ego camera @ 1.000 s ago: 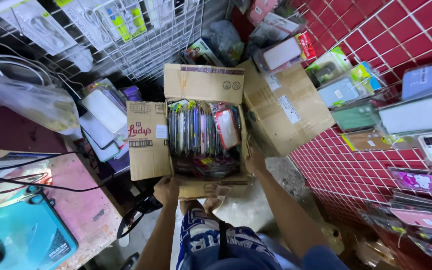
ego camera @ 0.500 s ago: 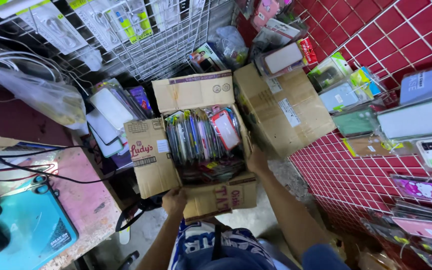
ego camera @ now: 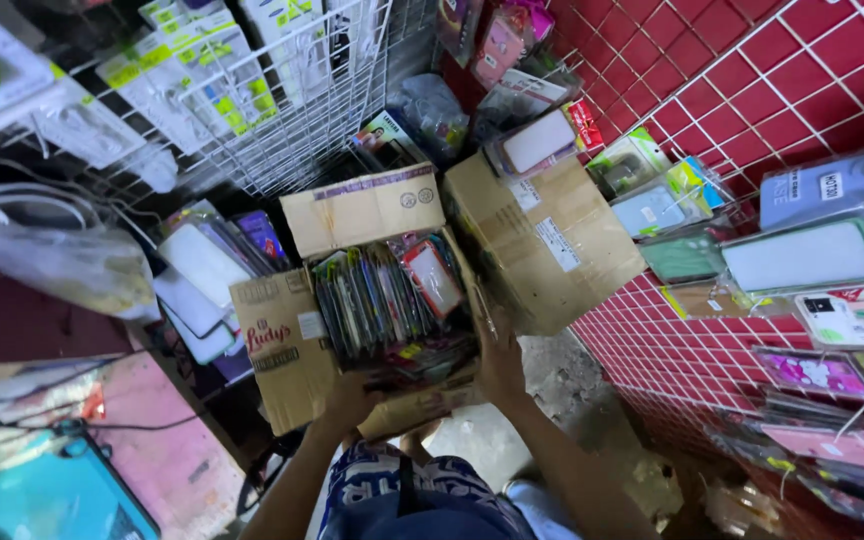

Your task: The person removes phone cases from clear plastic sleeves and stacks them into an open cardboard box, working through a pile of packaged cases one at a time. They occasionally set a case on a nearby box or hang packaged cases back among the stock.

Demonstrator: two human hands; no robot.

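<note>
From the head view we grip an open box (ego camera: 297, 345) packed with upright phone cases (ego camera: 382, 300) — our left hand (ego camera: 352, 398) clamped on its near bottom edge, our right hand (ego camera: 500, 362) closed around its right corner. It hangs above the floor (ego camera: 562, 385) — beside a shut carton (ego camera: 542, 235) and a wire rack (ego camera: 292, 120).

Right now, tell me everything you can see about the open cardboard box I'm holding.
The cardboard box is brown corrugated card, worn, with its top flaps folded outward. It is packed with flat packaged phone cases standing on edge. It sits tilted, low in front of the wire rack and beside a closed carton. The left hand holds its near edge; the right hand presses its right side.
</note>
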